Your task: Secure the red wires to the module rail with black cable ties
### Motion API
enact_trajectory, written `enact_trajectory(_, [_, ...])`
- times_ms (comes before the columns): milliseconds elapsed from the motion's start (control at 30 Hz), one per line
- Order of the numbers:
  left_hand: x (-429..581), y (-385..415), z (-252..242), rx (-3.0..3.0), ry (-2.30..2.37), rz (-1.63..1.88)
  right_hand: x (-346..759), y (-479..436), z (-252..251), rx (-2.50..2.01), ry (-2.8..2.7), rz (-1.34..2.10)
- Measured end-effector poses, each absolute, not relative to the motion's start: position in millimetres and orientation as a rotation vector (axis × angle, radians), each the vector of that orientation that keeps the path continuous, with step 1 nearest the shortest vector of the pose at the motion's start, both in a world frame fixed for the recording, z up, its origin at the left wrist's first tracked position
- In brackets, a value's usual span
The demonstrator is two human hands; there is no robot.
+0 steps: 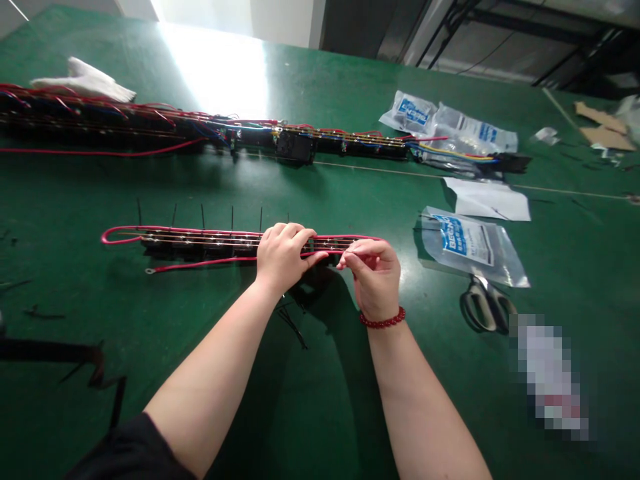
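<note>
A long black busbar assembly (pixel 200 248) with thin brass-coloured rods lies across the table in front of me. A red cable (pixel 215 262) runs along its front and back and loops round at the left end; a ring terminal (pixel 149 271) tips its loose left end. Several black cable ties (pixel 232 217) stand up from the assembly's far side. My left hand (pixel 283 253) is closed over the middle of the assembly, thumb at the front. At its right end my right hand (pixel 373 270) pinches the red cable, thumb against fingers; the fingertips partly hide the cable.
Behind lies a longer wired assembly (pixel 295 145) with a white glove (pixel 85 80) beyond it. On the right are a labelled plastic bag (pixel 473 243), scissors (pixel 485 307), white paper (pixel 487 199) and more bags (pixel 413 113). Loose cable ties (pixel 293 327) lie near my left forearm.
</note>
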State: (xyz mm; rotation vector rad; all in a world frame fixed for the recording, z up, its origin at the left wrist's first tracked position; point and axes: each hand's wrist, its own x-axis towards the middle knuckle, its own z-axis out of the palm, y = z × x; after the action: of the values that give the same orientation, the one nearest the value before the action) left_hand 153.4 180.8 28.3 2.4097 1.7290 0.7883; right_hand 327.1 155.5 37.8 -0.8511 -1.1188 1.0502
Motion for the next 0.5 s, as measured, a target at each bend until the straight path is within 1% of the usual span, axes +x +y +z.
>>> enact_trajectory(200, [153.0,179.8,30.9,2.392,1.713,0.755,318.0,149.5,30.5,-1.052,-1.293,0.914])
enact_trajectory(500, [154.8,178.7,34.8,2.351,1.742,0.726,318.8,149.7,29.6,-1.143,-1.423,0.84])
